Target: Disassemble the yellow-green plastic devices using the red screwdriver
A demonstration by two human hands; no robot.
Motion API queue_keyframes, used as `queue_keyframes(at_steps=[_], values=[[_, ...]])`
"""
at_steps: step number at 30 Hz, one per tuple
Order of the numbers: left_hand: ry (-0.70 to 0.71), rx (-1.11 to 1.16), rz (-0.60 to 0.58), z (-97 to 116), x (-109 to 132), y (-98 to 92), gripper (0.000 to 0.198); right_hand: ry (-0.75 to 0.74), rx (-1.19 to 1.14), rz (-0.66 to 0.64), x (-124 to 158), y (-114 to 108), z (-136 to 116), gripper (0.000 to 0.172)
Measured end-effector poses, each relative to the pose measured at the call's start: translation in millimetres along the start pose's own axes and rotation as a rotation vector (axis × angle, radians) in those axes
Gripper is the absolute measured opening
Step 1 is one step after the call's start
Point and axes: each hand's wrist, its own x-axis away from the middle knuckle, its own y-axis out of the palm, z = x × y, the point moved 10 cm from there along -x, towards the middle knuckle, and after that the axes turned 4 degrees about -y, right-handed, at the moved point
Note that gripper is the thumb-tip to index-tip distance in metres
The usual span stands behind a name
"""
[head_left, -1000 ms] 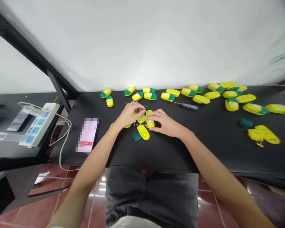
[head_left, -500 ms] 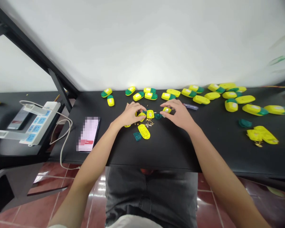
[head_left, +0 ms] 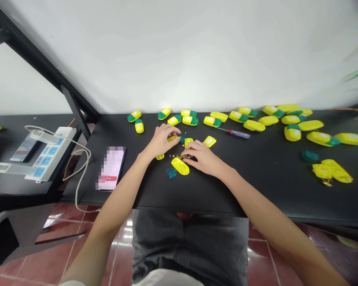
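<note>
Yellow plastic casing half (head_left: 180, 166) lies open at lower middle of the black table (head_left: 214, 190), just below both hands; the right hand (head_left: 203, 157) has set a small yellow shell (head_left: 209, 141) down at its upper right and has moved back over tiny brass screws (head_left: 187, 157), its fingers lying low and close together, though any pinch is hidden; the left hand (head_left: 161, 141) arches, its fingers (head_left: 173, 133) slightly spread over a yellow piece (head_left: 172, 138), with no grip to be made out; a teal cover (head_left: 171, 172) lies beside the casing half; most screws are hidden under the right palm; a screwdriver (head_left: 238, 134) and finished casings (head_left: 237, 116) lie farther along the table, toward upper right.
</note>
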Motion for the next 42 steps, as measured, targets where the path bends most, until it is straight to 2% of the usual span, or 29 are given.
queue_keyframes(at_steps=[2,6,8,14,17,22,25,27,29,32,34,36,38,42], values=[[0.057,0.072,-0.072,9,3,0.8,0.012,-0.003,0.003,-0.005,-1,0,-1,0.013],[0.139,0.244,-0.392,25,17,19.2,0.024,0.017,0.003,-0.016,-1,-2,2,0.015],[0.17,0.273,-0.478,30,23,25.1,0.029,0.037,0.002,-0.018,-1,-3,7,0.016],[0.248,0.197,-0.558,34,32,38.2,0.035,0.079,0.007,0.0,4,-13,21,0.02],[0.246,0.161,-0.568,32,32,40.4,0.031,0.103,-0.028,0.025,7,-22,30,0.019],[0.226,0.232,-0.557,33,30,37.3,0.022,0.213,-0.009,0.125,16,-45,51,0.015],[0.18,0.301,-0.571,32,30,36.9,0.015,0.201,-0.039,0.117,16,-45,50,0.013],[0.142,0.331,-0.537,29,27,32.4,0.014,0.165,-0.072,0.097,13,-39,44,0.013],[0.092,0.348,-0.423,22,19,21.0,0.017,0.122,-0.095,0.096,9,-34,36,0.017],[-0.001,0.371,-0.11,0,4,-8.6,0.02,0.07,-0.113,0.102,5,-26,24,0.026],[-0.088,0.389,0.12,-23,-2,-29.0,0.019,0.057,-0.114,0.08,3,-19,20,0.029],[-0.193,0.375,0.289,-46,-2,-42.4,0.019,0.058,-0.096,0.054,1,-13,19,0.029],[-0.274,0.33,0.372,-63,-1,-49.2,0.02,0.061,-0.074,0.04,1,-10,19,0.025],[-0.41,0.146,0.338,-77,3,-51.0,0.02,0.063,-0.054,0.03,0,-8,21,0.018]])
